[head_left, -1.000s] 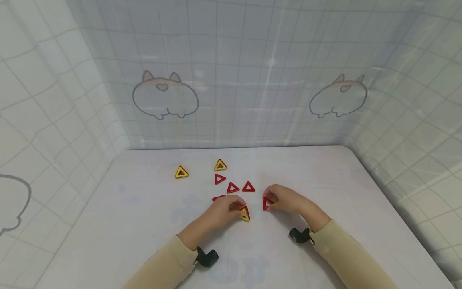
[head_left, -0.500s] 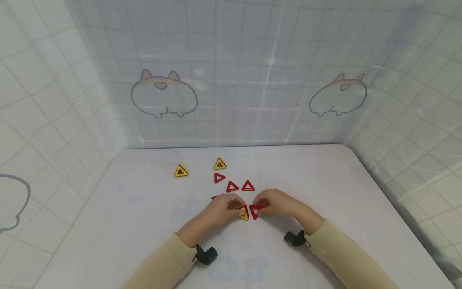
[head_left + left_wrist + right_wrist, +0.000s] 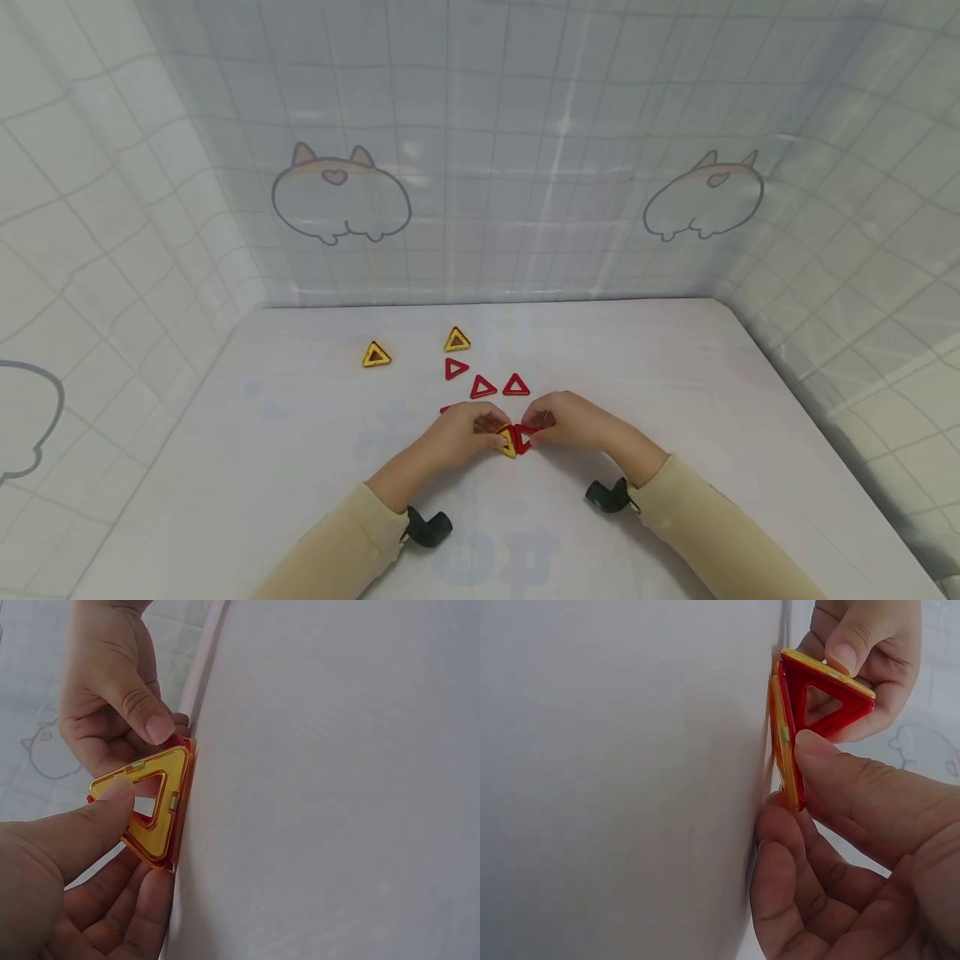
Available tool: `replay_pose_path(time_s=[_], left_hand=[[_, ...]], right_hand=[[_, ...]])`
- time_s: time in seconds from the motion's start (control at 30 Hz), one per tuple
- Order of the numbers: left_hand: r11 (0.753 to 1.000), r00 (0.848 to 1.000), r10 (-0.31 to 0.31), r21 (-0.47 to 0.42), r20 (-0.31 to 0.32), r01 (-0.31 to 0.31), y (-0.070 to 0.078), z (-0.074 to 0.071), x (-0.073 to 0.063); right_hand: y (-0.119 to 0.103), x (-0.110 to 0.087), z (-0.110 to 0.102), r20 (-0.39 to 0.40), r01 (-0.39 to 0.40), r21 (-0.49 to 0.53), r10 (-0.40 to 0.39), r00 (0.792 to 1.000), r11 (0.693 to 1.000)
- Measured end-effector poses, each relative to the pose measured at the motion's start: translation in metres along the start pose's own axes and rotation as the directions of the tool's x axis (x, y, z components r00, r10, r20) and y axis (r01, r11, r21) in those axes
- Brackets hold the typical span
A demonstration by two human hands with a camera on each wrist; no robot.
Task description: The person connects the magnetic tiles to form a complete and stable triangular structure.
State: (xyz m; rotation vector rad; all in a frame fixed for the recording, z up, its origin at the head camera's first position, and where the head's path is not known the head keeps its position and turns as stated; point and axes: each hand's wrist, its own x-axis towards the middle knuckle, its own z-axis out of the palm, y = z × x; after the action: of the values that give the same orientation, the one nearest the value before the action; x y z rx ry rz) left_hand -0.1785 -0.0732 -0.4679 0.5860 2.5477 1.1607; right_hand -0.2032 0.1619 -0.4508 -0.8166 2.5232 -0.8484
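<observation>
A white work surface (image 3: 315,467) lies in front of a grid-patterned wall (image 3: 517,108) bearing printed animal outlines (image 3: 342,200); similar panels stand at both sides.

Compared with half a second ago, the gap between the two held pieces has closed. The right hand (image 3: 573,421) has moved inward; the left hand (image 3: 457,435) keeps practically the same position. The loose pieces on the surface are unchanged.

Left hand: fingers bent, thumb on the face of a yellow-and-red tile (image 3: 163,825), fingers behind it; the grip is a pinch. Right hand: thumb and fingers pinch a red tile (image 3: 518,443), which shows a yellow layer along its edge in the right wrist view. Both tiles are at the near centre of the surface, between the hands, edge against edge.

Orientation, head view: the yellow-and-red tile has one side toward the red tile and a corner toward the left hand. The red tile has a corner toward the person. Both are tilted relative to each other. Their sides look nearly equal, so a long axis cannot be told.

Beyond the hands lie two yellow tiles (image 3: 377,362) and three red triangles (image 3: 516,393); a further red piece (image 3: 450,408) is mostly hidden by the left hand.
</observation>
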Motion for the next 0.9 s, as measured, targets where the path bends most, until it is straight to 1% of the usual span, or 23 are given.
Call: replay_pose_path(time_s=[0.27, 0.47, 0.57, 0.7, 0.9], left_hand=[[1.000, 1.000, -0.004, -0.009, 0.008, 0.004, -0.0005, 0.0010, 0.0015], [1.000, 1.000, -0.008, -0.005, 0.002, 0.008, -0.0010, 0.0008, 0.0003], [1.000, 1.000, -0.008, 0.000, -0.001, 0.008, -0.0012, 0.0005, 0.0003], [1.000, 1.000, 0.006, 0.007, -0.003, -0.006, -0.0018, 0.0000, 0.0003], [1.000, 1.000, 0.016, 0.001, 0.001, -0.016, -0.0031, -0.0003, 0.0005]], right_hand=[[0.0023, -0.0013, 0.0016, -0.010, -0.005, 0.044, 0.005, 1.000, 0.999], [0.0022, -0.0011, 0.0035, -0.023, 0.024, 0.114, -0.022, 1.000, 0.993], [0.0001, -0.0009, 0.0052, -0.036, 0.040, 0.135, -0.035, 0.999, 0.990], [-0.0021, 0.0000, 0.0074, -0.058, 0.060, 0.148, -0.052, 0.997, 0.987], [-0.0050, 0.0015, 0.0099, -0.060, 0.042, 0.173, -0.032, 0.998, 0.984]])
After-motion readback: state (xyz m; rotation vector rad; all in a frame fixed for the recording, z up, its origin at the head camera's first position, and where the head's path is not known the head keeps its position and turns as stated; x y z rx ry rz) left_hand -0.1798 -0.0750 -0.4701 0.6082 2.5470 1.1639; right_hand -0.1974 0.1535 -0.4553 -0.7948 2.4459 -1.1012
